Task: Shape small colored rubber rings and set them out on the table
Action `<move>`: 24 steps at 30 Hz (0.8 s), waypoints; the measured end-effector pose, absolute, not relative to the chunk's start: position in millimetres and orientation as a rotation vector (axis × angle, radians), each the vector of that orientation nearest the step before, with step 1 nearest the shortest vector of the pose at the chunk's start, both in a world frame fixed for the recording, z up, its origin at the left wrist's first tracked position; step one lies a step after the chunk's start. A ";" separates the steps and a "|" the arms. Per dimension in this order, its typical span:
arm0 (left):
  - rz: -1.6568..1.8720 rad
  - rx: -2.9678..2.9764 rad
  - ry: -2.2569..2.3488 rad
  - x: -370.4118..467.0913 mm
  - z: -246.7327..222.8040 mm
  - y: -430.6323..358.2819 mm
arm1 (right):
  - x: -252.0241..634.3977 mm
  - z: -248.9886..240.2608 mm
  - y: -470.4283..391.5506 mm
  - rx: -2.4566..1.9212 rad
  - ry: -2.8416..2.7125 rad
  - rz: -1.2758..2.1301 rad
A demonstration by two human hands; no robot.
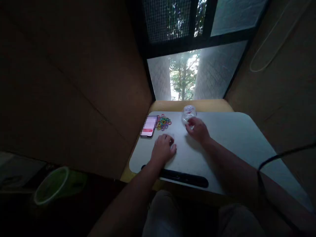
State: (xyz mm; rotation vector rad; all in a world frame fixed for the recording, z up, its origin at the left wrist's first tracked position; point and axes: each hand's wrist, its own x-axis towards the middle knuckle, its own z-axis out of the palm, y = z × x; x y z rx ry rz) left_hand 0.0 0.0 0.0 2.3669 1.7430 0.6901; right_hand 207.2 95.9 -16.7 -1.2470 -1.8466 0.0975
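A clear plastic container (188, 113) with a rounded body stands near the far edge of the white tabletop. My right hand (198, 130) is at its near right side, thumb and fingers closed on its lower edge. Closer to me, my left hand (163, 148) rests on the tabletop with fingers curled towards the thumb. A faint, clear or whitish piece shows by its fingertips, too indistinct to name. Beyond the left hand lies a loose heap of small coloured bands (163, 122), in pink, green, yellow and purple.
A phone (148, 126) with a lit screen lies left of the bands. The white lap table (232, 141) has a black slot (185, 177) along its near edge. A dark cable (259, 174) crosses over my right forearm. A green basket (53, 186) stands low at left.
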 end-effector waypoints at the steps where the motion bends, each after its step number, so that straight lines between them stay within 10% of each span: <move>1: 0.691 2.367 1.743 0.3 -0.1 -0.1 | 200.3 -15.6 93.5 -1.203 -1.926 0.143; 24: 0.719 2.377 1.738 -1.3 -3.5 1.2 | 127.2 -29.0 135.3 -1.290 -2.176 0.180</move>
